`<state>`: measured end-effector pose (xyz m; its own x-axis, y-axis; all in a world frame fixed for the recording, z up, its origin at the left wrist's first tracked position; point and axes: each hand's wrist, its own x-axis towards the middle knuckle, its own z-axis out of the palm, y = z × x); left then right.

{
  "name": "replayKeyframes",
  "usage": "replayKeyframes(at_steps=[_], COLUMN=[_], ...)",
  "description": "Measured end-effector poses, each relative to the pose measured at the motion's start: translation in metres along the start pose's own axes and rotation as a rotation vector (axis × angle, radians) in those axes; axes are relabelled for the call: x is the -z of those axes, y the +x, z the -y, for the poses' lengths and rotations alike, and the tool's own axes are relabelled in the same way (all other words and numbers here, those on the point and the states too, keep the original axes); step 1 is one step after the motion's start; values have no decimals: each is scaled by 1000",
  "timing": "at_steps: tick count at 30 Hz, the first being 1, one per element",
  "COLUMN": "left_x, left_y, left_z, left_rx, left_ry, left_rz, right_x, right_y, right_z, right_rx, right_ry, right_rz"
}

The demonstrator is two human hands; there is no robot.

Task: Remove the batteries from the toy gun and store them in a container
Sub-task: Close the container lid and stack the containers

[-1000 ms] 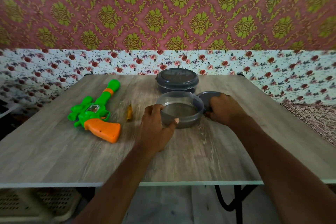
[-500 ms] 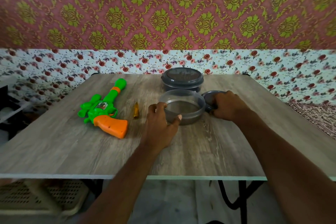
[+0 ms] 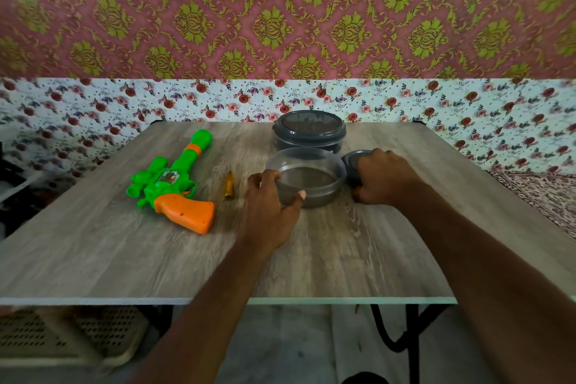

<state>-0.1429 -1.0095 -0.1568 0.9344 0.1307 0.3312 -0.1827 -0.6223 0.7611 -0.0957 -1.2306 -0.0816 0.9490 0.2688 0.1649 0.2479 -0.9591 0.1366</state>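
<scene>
Head view: toy gun (image 3: 173, 184) lies left of our left hand (image 3: 269, 212), barrel away. Its fingers curl round the container (image 3: 311, 178); right hand (image 3: 386, 178) seemingly grips lid (image 3: 350, 162).

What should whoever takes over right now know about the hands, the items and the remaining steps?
Left hand grips the open round grey plastic container; right hand holds a dark grey round lid beside it on the wooden table.
Green and orange plastic toy gun lies untouched at left, a small yellow tool beside it.
Done: container opened; it looks empty.
Left: take the batteries out of the gun and store them.
</scene>
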Motion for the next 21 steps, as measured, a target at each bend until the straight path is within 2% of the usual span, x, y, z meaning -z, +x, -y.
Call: replayKeyframes(at_steps=[4, 7, 12, 16, 18, 21], left_x=[-1, -1, -2, -3, -4, -5], left_y=[1, 1, 2, 5, 7, 9], left_z=[1, 1, 1, 4, 8, 9], left_rx=[4, 2, -20, -45, -66, -78], left_ry=[-15, -9, 3, 6, -21, -75], left_rz=[2, 3, 11, 6, 4, -13], right_x=[-9, -21, -40, -43, -42, -48], right_y=[-8, -12, -8, -7, -8, -5], right_z=[-4, -16, -19, -1, 8, 13], right_rx=[-81, -170, -199, 0, 156, 355], right_ry=[-99, -80, 34, 59, 83, 88], right_rz=[-75, -169, -533, -924, -979, -949])
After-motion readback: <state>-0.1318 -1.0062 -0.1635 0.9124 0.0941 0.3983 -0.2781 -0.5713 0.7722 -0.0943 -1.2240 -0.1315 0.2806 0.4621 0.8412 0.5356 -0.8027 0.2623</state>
